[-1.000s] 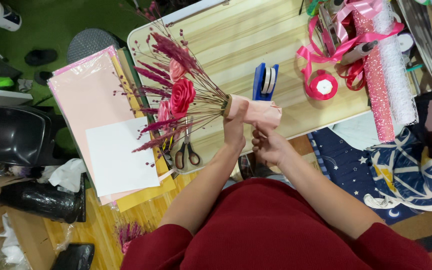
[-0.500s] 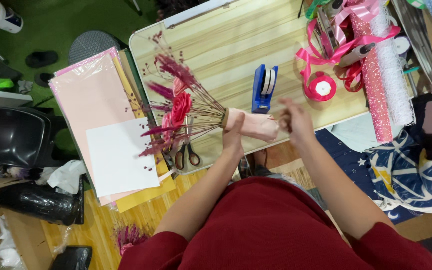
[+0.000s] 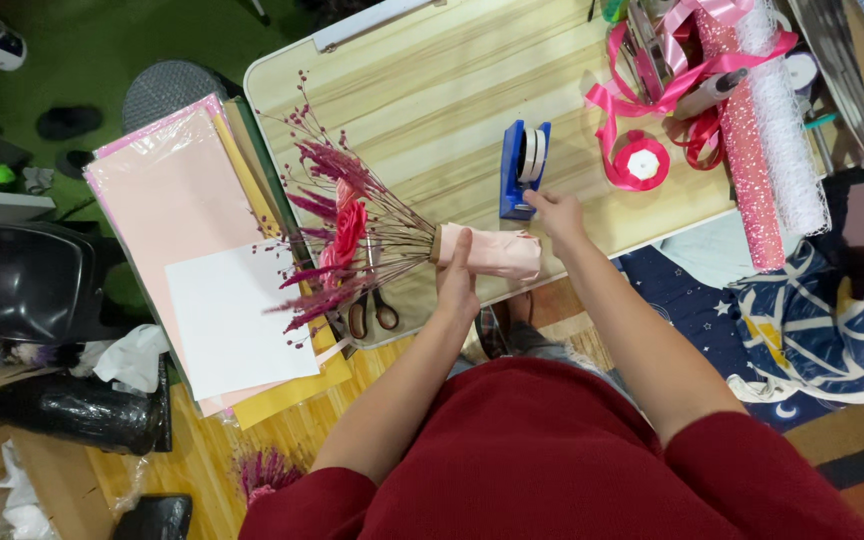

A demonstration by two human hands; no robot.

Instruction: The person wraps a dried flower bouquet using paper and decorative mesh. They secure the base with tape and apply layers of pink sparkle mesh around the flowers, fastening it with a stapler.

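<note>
— While my left hand (image 3: 455, 285) is wrapped shut around the pink-wrapped stems (image 3: 487, 252) of the dried bouquet (image 3: 347, 235), what is the other one doing?

— My right hand (image 3: 555, 213) sits just at three o'clock of the wrap's far end, fingers loosely curled and touching the foot of the blue tape dispenser (image 3: 523, 168). Whether it pinches any tape, I cannot tell.

— And the bouquet itself?

— It lies flat over the near edge of the wooden table (image 3: 432, 90), stems pointing to three o'clock, purple sprigs and a red bloom fanning out to nine o'clock. My thumb stands up along the wrap where the paper meets the bare stems.

— What lies under it?

— Brown-handled scissors (image 3: 370, 312) at six o'clock of the flower heads, just beside my left wrist.

— Further out?

— At nine o'clock, a stack of paper sheets (image 3: 167, 210), pale pink on top with a white sheet over it and yellow edges below, hanging off the table's side. At two o'clock of the dispenser, a round spool of bright pink ribbon (image 3: 642, 162) with loose loops, and past it a long roll of pink and white mesh (image 3: 764, 140) lying along the table's right side.
</note>
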